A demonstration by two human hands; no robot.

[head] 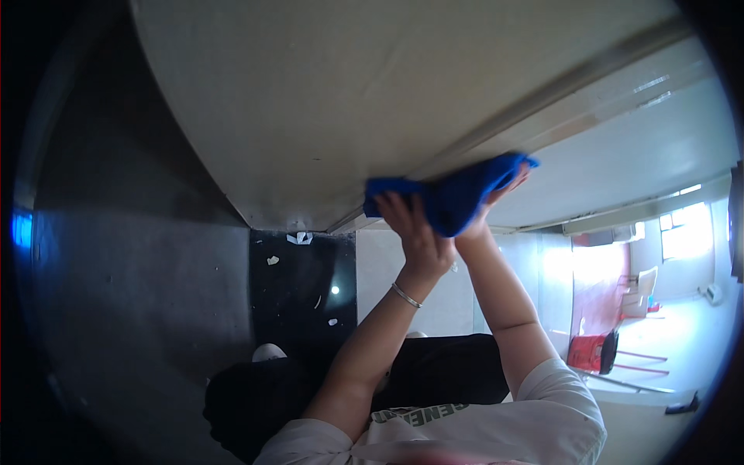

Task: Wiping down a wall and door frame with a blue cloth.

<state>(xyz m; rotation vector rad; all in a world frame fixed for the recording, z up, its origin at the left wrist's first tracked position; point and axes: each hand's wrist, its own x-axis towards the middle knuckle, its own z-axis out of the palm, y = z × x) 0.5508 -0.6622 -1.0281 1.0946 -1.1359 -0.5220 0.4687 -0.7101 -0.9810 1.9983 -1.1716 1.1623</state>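
Note:
A blue cloth [450,197] lies bunched against the edge trim of a large pale panel [302,104], which looks like a door. My left hand [415,232] presses on the cloth's left part with spread fingers, and a silver bracelet circles that wrist. At the cloth's right end, my right hand [488,203] grips it, with its palm and some fingers partly hidden behind the folds. The two wrists are close together below the cloth.
Scraps of paper [300,238] lie on a dark floor strip [302,279] below the panel. A pale tiled floor adjoins it. Far right are a red container [587,353] with a black top, a white chair [645,282] and a bright window [686,232].

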